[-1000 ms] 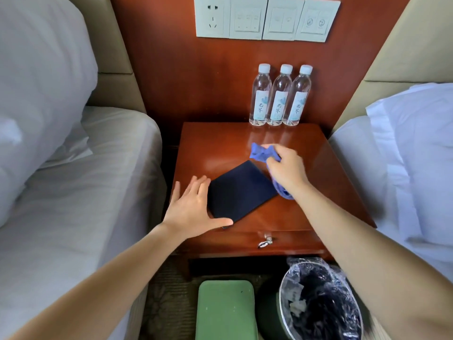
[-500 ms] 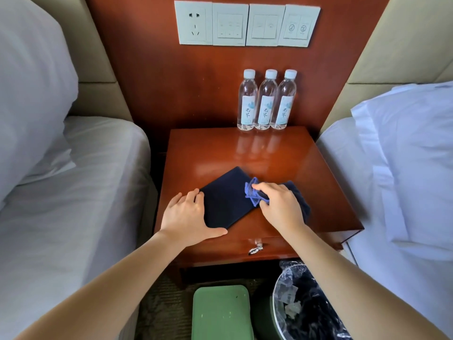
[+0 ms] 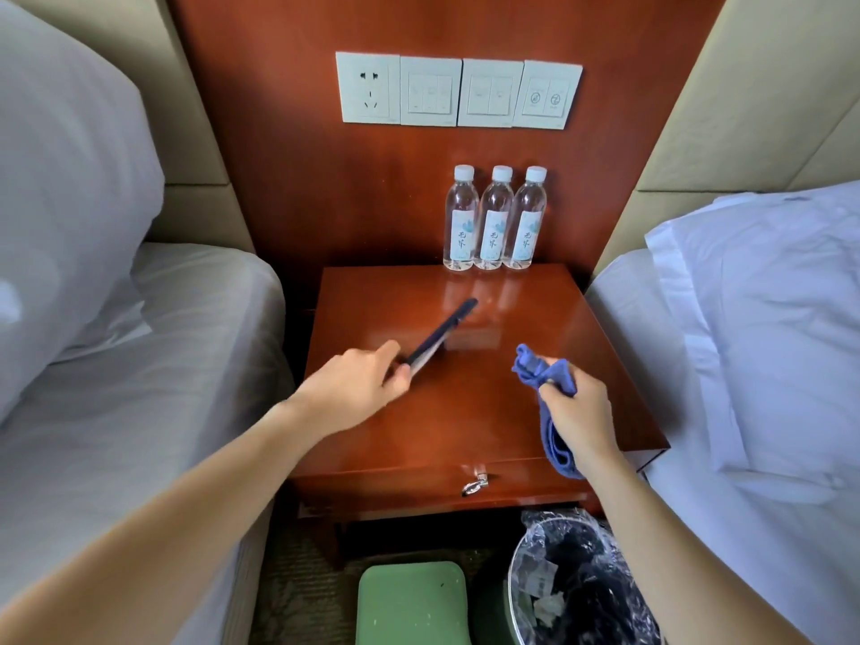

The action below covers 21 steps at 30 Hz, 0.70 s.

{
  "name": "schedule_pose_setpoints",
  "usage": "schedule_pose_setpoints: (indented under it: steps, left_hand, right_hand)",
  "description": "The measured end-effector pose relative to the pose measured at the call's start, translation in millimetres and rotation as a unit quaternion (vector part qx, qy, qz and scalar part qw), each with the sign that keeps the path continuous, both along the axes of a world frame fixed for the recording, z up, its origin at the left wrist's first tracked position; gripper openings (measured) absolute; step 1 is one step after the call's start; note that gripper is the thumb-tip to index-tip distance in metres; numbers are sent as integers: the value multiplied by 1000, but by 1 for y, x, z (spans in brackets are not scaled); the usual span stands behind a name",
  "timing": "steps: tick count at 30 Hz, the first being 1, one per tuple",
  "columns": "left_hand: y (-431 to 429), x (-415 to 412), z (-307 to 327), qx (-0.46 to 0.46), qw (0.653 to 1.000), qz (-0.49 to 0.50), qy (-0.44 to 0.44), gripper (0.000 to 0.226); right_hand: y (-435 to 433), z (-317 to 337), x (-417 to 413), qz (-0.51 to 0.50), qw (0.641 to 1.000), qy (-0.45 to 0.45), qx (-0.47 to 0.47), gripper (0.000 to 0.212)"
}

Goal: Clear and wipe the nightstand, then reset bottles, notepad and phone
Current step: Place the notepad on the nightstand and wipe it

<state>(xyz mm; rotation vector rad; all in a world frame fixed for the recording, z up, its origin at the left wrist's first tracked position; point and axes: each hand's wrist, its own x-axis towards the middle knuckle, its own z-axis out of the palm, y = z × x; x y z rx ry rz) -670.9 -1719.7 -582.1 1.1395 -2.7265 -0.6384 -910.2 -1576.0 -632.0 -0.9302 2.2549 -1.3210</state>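
The wooden nightstand (image 3: 465, 421) stands between two beds. My left hand (image 3: 358, 388) grips a dark blue notepad (image 3: 442, 332) by its near end and holds it tilted on edge above the left half of the top. Over the right half, my right hand (image 3: 577, 412) is closed on a bunched blue cloth (image 3: 549, 402) whose tail hangs down past my wrist. Three clear water bottles (image 3: 495, 221) with white caps stand in a row at the back of the top, against the wood panel. I see no phone.
A drawer with a metal pull (image 3: 474, 484) runs along the front. Below stand a green box (image 3: 412, 602) and a bin with a plastic liner (image 3: 577, 584). Beds with white pillows (image 3: 768, 318) flank both sides. Wall switches (image 3: 458, 90) sit above the bottles.
The notepad lay flat under both hands; my left hand has now lifted it onto its edge. My right hand has pulled the cloth off it to the right.
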Motion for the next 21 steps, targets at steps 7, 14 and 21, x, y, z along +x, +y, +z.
schedule_pose_setpoints:
  steps: [7, 14, 21]
  left_hand:
    - [10, 2, -30, 452, 812, 245, 277, 31]
    - [15, 4, -52, 112, 985, 103, -84, 48]
    - [-12, 0, -62, 1, 999, 34, -29, 54]
  right_hand:
    - [-27, 30, 20, 30, 997, 46, -46, 24]
    - [-27, 12, 45, 108, 994, 27, -14, 36]
    - [-16, 9, 29, 81, 996, 20, -10, 32]
